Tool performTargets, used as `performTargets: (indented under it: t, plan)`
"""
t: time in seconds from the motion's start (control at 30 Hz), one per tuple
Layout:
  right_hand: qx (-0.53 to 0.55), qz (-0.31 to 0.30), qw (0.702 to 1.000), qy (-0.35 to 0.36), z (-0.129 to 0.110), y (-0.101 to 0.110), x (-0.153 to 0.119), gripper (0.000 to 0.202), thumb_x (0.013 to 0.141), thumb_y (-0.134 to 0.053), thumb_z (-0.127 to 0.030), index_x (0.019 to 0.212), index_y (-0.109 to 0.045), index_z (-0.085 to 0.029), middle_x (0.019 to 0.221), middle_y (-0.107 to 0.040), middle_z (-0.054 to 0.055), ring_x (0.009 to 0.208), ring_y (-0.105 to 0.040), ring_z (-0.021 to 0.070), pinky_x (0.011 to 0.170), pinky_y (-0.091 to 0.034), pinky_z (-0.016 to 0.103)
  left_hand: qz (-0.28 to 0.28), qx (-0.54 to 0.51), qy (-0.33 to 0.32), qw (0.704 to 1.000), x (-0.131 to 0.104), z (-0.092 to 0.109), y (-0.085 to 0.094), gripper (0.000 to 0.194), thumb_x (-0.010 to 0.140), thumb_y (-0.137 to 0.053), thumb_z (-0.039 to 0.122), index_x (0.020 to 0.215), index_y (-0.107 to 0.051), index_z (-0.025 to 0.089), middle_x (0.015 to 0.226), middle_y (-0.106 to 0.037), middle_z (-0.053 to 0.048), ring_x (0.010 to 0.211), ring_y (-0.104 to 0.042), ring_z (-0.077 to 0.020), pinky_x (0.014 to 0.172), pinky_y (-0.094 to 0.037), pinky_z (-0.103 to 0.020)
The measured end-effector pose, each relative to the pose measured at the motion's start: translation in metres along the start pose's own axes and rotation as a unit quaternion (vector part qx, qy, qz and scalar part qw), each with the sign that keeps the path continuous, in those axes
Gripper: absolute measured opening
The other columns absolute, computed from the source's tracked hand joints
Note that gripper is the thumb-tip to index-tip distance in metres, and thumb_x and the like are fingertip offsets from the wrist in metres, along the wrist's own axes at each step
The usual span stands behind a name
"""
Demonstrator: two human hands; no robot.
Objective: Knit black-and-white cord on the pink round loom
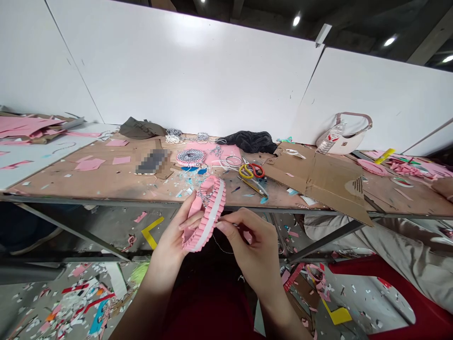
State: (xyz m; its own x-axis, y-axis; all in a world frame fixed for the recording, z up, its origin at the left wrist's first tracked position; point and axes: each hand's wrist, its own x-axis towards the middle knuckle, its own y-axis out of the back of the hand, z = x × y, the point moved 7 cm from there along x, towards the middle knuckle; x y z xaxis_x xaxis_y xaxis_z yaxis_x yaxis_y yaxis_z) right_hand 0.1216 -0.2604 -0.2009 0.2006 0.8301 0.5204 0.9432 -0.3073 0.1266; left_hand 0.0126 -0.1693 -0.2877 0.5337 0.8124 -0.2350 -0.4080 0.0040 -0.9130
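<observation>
A pink pleated ring [212, 215] with a white band round its outer side is tilted on edge in front of the table. My left hand [177, 226] grips its left side, fingers reaching inside the ring. At its right edge my right hand [247, 236] pinches with thumb and forefinger; a thin cord hangs below, and what the fingertips hold is too small to make out. Black-and-white string shows inside the ring. On the table behind lies another ring [191, 157], wound with black-and-white string, beside a pink sheet [226, 150].
Scissors with yellow and red handles [252, 171], a phone [152, 163], a dark cloth [249, 140] and flattened cardboard [318, 177] lie on the table [116, 189]. A bottle [331, 138] stands by a white bag [350, 141]. Another person's trousers [392, 250] show at right, near a red stool [375, 269].
</observation>
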Motion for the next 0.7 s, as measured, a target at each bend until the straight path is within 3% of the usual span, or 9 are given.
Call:
performTargets:
  t: [0.2, 0.33, 0.5, 0.7]
  plan:
    - [0.129, 0.029, 0.986, -0.103, 0.024, 0.0, 0.002, 0.015, 0.085, -0.065, -0.014, 0.081, -0.076, -0.023, 0.066, -0.07, -0.003, 0.054, -0.063, 0.0104, 0.049, -0.045, 0.017, 0.0, -0.027, -0.038, 0.999, -0.006, 0.005, -0.012, 0.032, 0.102, -0.042, 0.028, 0.086, -0.065, 0.014, 0.045, -0.044, 0.007, 0.026, -0.028, -0.0015, 0.032, -0.031, -0.013]
    - [0.166, 0.024, 0.976, -0.136, 0.033, -0.002, 0.002, 0.015, 0.081, -0.07, -0.017, 0.095, -0.071, -0.023, 0.069, -0.073, -0.003, 0.061, -0.068, 0.0143, 0.052, -0.05, 0.019, -0.023, -0.032, -0.078, 0.996, -0.011, 0.01, -0.018, 0.027, 0.103, -0.042, 0.025, 0.091, -0.064, 0.015, 0.041, -0.042, 0.009, 0.028, -0.036, -0.003, 0.036, -0.034, -0.013]
    - [0.211, 0.043, 0.968, -0.13, 0.038, -0.002, 0.004, 0.014, 0.075, -0.075, -0.019, 0.076, -0.062, -0.02, 0.064, -0.071, -0.002, 0.058, -0.067, 0.0143, 0.058, -0.055, 0.022, -0.036, -0.045, -0.062, 0.996, -0.011, 0.01, -0.019, 0.032, 0.105, -0.035, 0.028, 0.093, -0.062, 0.017, 0.043, -0.048, 0.008, 0.026, -0.037, -0.0029, 0.032, -0.031, -0.014]
    - [0.238, 0.048, 0.964, -0.112, 0.042, -0.003, 0.006, 0.007, 0.072, -0.076, -0.016, 0.071, -0.072, -0.021, 0.069, -0.073, -0.001, 0.062, -0.07, 0.0162, 0.062, -0.059, 0.025, -0.032, -0.029, -0.072, 0.996, -0.012, 0.011, -0.02, 0.032, 0.105, -0.036, 0.028, 0.094, -0.063, 0.016, 0.039, -0.041, 0.009, 0.026, -0.038, -0.0039, 0.034, -0.031, -0.015]
